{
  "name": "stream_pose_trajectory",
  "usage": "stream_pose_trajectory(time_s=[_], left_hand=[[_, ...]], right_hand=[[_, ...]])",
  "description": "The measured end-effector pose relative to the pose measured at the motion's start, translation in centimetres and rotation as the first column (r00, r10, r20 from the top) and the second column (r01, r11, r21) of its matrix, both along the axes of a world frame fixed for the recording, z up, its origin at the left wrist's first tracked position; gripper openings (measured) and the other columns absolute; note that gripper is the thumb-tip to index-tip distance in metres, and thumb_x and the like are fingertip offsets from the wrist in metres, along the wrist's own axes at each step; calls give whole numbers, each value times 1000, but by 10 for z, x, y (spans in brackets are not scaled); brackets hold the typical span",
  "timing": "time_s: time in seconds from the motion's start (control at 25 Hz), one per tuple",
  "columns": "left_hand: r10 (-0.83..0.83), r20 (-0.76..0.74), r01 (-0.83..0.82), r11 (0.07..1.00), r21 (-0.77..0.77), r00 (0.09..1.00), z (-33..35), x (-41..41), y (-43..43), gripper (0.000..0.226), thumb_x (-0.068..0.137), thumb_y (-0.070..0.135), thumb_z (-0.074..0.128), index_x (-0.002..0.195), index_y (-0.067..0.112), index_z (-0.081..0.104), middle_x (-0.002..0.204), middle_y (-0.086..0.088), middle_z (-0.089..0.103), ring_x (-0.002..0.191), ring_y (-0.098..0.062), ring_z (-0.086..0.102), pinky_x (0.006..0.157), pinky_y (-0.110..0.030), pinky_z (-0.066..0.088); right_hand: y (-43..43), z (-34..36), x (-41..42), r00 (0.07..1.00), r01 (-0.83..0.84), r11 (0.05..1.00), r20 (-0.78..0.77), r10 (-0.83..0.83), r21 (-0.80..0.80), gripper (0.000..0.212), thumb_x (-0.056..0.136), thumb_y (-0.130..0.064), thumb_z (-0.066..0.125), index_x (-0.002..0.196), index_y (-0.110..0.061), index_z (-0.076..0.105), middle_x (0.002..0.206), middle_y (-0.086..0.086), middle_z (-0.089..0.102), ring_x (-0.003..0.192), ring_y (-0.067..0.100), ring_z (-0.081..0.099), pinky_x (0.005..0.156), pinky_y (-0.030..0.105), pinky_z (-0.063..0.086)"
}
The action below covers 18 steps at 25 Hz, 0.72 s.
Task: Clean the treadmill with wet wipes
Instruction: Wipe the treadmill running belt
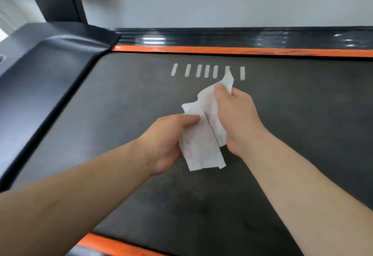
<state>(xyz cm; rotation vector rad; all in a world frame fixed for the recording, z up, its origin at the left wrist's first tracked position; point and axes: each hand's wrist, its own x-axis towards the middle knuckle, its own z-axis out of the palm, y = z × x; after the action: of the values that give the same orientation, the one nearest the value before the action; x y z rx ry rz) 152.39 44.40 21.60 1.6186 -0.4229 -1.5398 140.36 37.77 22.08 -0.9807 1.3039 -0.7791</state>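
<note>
A white wet wipe (201, 144) hangs crumpled between both hands, above the dark grey treadmill belt (121, 104). My left hand (167, 140) pinches its lower left part with thumb and fingers. My right hand (236, 114) grips its upper right part, with one corner sticking up past the thumb. A row of several short white marks (201, 71) is printed on the belt just beyond the hands.
An orange strip (242, 50) and a glossy black side rail (242, 38) run along the belt's far edge. A black motor cover (40, 70) lies at the left. Another orange strip (113, 245) borders the near edge. Grey floor (222, 7) lies beyond.
</note>
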Motion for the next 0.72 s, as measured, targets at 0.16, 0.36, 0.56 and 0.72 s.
stream_pose_trajectory(time_s=[0.16, 0.36, 0.56, 0.72], left_hand=[[27, 49, -30, 996, 81, 998, 14, 50, 33, 22, 100, 23, 66, 116, 11, 73, 107, -10, 79, 101, -24, 76, 96, -46, 59], [196, 212, -222, 969, 109, 957, 12, 133, 94, 21, 99, 29, 69, 109, 12, 75, 106, -12, 79, 97, -28, 76, 94, -50, 58], [456, 258, -432, 890, -147, 852, 43, 229, 140, 15, 99, 26, 68, 99, 12, 72, 98, -14, 74, 73, -18, 71, 72, -33, 54], [77, 966, 25, 996, -86, 245, 50, 244, 162, 39, 100, 46, 59, 77, 14, 64, 65, -5, 61, 64, -22, 60, 62, -29, 44]], right_hand=[[26, 9, 31, 996, 50, 990, 73, -60, 135, 25, 101, -37, 55, 95, -16, 69, 97, 8, 76, 82, 18, 74, 73, 35, 59], [65, 18, 88, 982, -11, 940, 181, -54, 340, 24, 101, -36, 62, 115, -17, 67, 102, -1, 74, 86, 18, 72, 71, 34, 57], [90, 47, 140, 924, -261, 879, -367, 107, -400, 33, 106, -41, 44, 83, -19, 55, 76, -4, 55, 72, 20, 52, 61, 33, 39], [144, 37, 172, 540, -806, 354, -835, 109, -475, 23, 104, -36, 43, 119, -28, 59, 99, 0, 65, 93, 29, 62, 68, 36, 39]])
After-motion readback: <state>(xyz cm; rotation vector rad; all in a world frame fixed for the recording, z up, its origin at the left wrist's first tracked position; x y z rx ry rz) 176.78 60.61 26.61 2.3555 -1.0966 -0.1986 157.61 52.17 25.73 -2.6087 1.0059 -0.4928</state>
